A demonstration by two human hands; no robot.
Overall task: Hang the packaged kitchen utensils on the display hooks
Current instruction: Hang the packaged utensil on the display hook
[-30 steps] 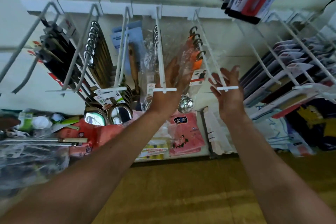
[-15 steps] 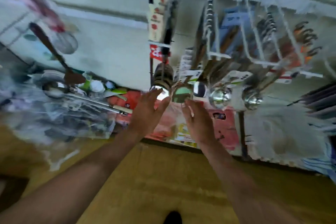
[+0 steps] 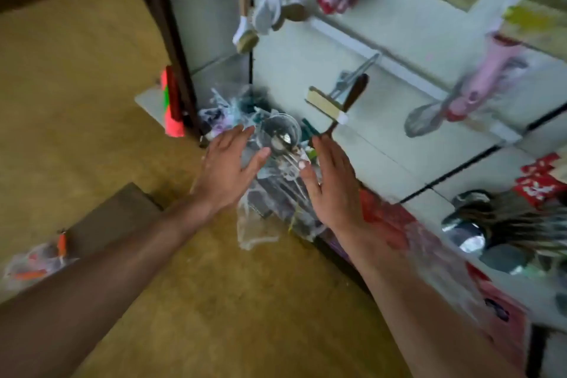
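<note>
Plastic-wrapped stock is what the person is going for now. A heap of packaged utensils (image 3: 276, 190) in clear bags lies on the floor (image 3: 214, 301) against the foot of the display wall, with a ladle bowl showing through near its top. A second ago both hands were up at the white hooks, among the packs already hanging. Since then they have dropped away, and the gaze has swung down and left with them. The left hand (image 3: 228, 169) sits at the heap's 9 o'clock and the right hand (image 3: 333, 184) at its 3 o'clock, palms turned inward, bracketing it. Each grip is wide, fingers straight, holding nothing. The thumbs overlap the plastic, but with the blur I cannot tell whether they touch it. The hung ladles (image 3: 469, 233) are off at 4 o'clock, well apart from the hands. I take it that one pack has just gone up and the next fetch is starting, with plenty in the heap still to hang.
</note>
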